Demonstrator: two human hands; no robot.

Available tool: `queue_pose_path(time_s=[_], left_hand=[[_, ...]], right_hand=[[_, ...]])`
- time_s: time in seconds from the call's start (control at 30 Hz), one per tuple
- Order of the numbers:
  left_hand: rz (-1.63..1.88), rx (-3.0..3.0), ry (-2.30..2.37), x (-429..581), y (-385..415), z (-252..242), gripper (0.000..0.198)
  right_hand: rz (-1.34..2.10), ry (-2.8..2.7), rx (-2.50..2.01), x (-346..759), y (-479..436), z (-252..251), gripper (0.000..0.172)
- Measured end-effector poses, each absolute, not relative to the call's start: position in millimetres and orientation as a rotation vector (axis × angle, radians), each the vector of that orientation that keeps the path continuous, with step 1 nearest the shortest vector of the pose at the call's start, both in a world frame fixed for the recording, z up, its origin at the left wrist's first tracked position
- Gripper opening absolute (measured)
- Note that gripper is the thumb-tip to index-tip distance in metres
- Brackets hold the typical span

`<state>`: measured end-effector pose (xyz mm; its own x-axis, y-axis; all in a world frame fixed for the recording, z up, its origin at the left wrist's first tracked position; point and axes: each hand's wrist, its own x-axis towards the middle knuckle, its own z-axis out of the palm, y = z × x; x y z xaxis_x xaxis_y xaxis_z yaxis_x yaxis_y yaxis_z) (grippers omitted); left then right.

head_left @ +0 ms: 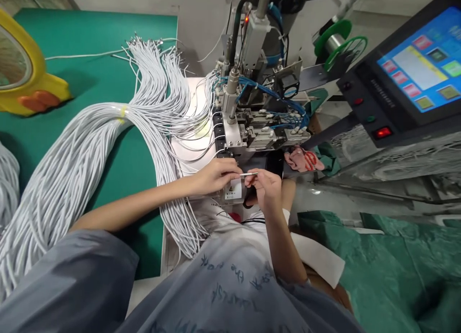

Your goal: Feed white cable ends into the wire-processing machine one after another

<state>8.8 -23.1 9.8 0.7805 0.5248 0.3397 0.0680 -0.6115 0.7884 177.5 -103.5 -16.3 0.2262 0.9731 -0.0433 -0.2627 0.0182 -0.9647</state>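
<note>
Between my two hands runs the end of a white cable (248,174), held in front of the machine. My left hand (219,173) pinches its white jacket, and the fingers of my right hand (265,183) close on its tip. Just beyond my hands stands a wire-processing machine (232,131) with a metal clamp block and blue air tubes. Several white cables feed into its left side. A large bundle of white cables (82,141), tied with a yellow band (123,113), lies to my left and spills down by my left forearm.
A green mat (108,25) covers the left table, with a yellow duck-shaped mirror or stand (39,90) on it. At right are a touchscreen panel (418,68), a green wire spool (333,42), a pink cloth (304,159) and green sheeting (389,256).
</note>
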Motion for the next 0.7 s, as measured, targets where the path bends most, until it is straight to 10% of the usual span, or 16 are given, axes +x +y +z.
queue_pose_path(time_s=[0.7], left_hand=[[0.756, 2.067, 0.510, 9.9, -26.4, 10.0, 0.026]], right_hand=[[0.986, -1.135, -1.221, 175.7, -98.6, -12.8, 0.015]])
